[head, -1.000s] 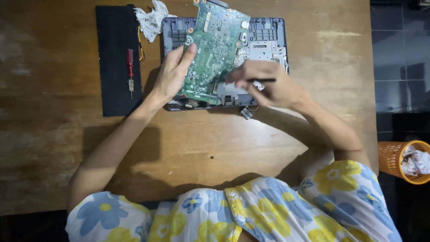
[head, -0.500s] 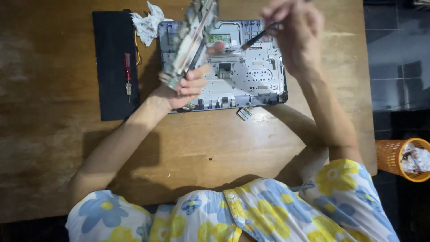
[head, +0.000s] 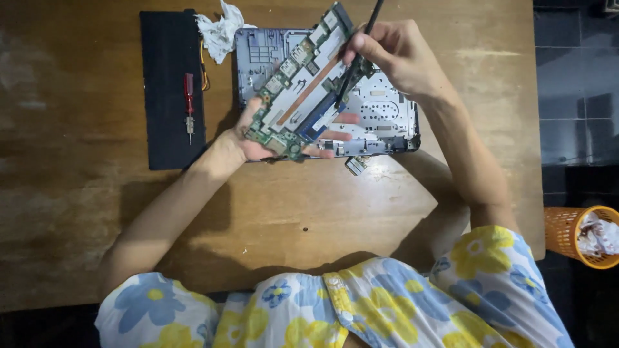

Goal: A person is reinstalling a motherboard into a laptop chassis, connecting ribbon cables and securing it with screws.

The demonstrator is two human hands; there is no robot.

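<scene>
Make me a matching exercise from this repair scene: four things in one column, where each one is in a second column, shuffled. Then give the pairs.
Things:
1. circuit board
2. red screwdriver
3. thin black tool
4. orange basket

Places:
A. on the floor, right of the table
B. in the right hand
C. lying on the black mat
D. held tilted in the left hand, above the open laptop shell

Pairs: 1-D, 2-C, 3-B, 4-A

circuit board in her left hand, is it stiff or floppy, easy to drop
The circuit board looks stiff: held tilted by the left hand at one end, it shows no sag. Probably light, since fingers alone support it. Likely fragile, with exposed small parts.
</scene>
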